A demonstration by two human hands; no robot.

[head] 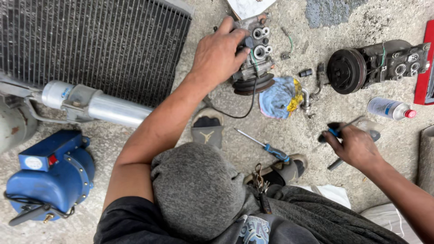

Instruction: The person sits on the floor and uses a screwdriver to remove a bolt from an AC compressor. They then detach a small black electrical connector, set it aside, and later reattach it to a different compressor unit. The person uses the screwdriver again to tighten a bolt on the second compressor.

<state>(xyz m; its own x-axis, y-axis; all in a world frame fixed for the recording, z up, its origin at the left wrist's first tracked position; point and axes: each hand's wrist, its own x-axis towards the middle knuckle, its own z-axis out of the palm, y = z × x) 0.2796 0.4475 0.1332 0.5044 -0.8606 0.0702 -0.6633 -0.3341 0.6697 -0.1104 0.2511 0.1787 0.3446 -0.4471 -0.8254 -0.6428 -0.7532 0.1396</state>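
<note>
My left hand [217,54] reaches forward and grips the top of a grimy compressor [258,54] that stands on its pulley on the concrete ground. A black wire runs from it along the ground. My right hand [355,147] is closed around a screwdriver [337,131] with a black and blue handle, held low at the right, apart from the compressor. A second screwdriver [264,147] with a blue handle lies on the ground between my sandalled feet. My grey-clad knee [194,190] fills the lower middle.
A second compressor [375,63] lies on its side at the right, a white can with a red cap [391,108] below it. A blue and yellow rag [280,97] and small fittings lie between them. A finned condenser [90,45], a silver cylinder [99,106] and a blue pump [49,174] are at the left.
</note>
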